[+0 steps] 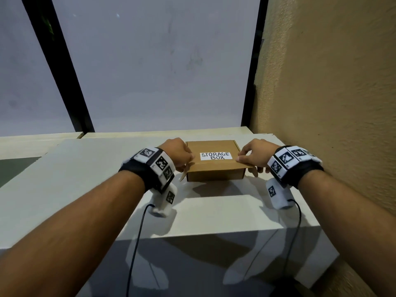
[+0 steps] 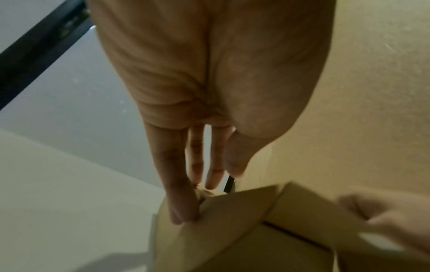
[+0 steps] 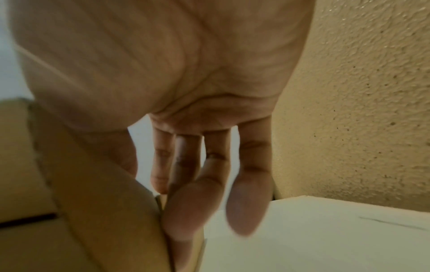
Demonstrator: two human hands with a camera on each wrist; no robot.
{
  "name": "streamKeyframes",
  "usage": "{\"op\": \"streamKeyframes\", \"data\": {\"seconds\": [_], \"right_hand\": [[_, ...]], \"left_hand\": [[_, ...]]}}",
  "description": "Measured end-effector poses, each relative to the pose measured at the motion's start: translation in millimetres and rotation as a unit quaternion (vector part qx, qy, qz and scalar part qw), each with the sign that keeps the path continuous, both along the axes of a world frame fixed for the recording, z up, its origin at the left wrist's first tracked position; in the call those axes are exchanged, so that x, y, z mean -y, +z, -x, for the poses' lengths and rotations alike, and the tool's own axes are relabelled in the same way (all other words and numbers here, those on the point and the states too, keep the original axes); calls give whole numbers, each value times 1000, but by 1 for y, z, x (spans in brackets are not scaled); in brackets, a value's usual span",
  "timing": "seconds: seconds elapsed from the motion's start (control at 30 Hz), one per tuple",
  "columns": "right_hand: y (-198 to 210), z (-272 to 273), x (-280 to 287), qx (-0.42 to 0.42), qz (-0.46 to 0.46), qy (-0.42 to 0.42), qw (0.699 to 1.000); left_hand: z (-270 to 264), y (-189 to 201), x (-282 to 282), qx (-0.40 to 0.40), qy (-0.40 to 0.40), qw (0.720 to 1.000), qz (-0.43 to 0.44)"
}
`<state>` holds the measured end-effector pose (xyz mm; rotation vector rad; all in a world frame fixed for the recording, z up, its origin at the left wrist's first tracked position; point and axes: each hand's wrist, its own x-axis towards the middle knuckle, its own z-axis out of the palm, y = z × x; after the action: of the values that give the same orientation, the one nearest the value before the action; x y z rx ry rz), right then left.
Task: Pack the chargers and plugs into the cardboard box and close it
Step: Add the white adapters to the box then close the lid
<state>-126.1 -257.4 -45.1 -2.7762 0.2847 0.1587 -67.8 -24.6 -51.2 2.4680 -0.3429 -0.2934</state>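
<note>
Now both forearms reach forward over the pale, smooth desk (image 1: 85, 168). The left hand (image 1: 177, 153) pinches the side flap at the left edge of the cardboard box (image 1: 214, 170), and the right hand (image 1: 254, 156) pinches the lid's right edge, thumb on top. This flat brown box sits on the desk, lid down, near a rough-plastered wall (image 1: 332, 93), its white label (image 1: 216, 156) hand-lettered "STORAGE BOX".
</note>
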Motion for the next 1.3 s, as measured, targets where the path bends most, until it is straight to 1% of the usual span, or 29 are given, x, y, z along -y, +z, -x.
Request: {"op": "streamKeyframes", "data": {"seconds": [0.07, 0.17, 0.27, 0.43, 0.5, 0.67, 0.8, 0.93, 1.03, 1.2, 1.3], "right_hand": [[-2, -1, 1, -4, -53, -22, 998], [-6, -1, 0, -3, -118, -45, 992], [-8, 1, -2, -4, -132, -44, 990], [-13, 3, -4, -4, -127, -36, 991], [-13, 4, -6, -6, -124, -32, 992], [-9, 6, -12, -15, -77, -31, 996], [-12, 7, -8, -13, -79, -29, 996], [-14, 9, -6, -9, -76, -36, 996], [-13, 11, -7, -6, -75, -37, 997], [-13, 10, -9, -9, -74, -43, 996], [-11, 10, -13, -4, -50, -52, 997]], "left_hand": [[5, 3, -2, -50, 46, 996, 63], [8, 1, -7, -99, 80, 987, 96], [11, -3, -11, -121, 82, 985, 90], [19, -11, -14, -157, 96, 978, 100], [19, -14, -14, -163, 95, 976, 107], [17, -22, -12, -156, 93, 974, 135], [18, -25, -11, -152, 89, 974, 144], [20, -25, -10, -127, 84, 981, 124], [17, -25, -13, -115, 98, 983, 103], [13, -28, -18, -128, 116, 979, 108], [16, -29, -15, -131, 113, 979, 112]]}}
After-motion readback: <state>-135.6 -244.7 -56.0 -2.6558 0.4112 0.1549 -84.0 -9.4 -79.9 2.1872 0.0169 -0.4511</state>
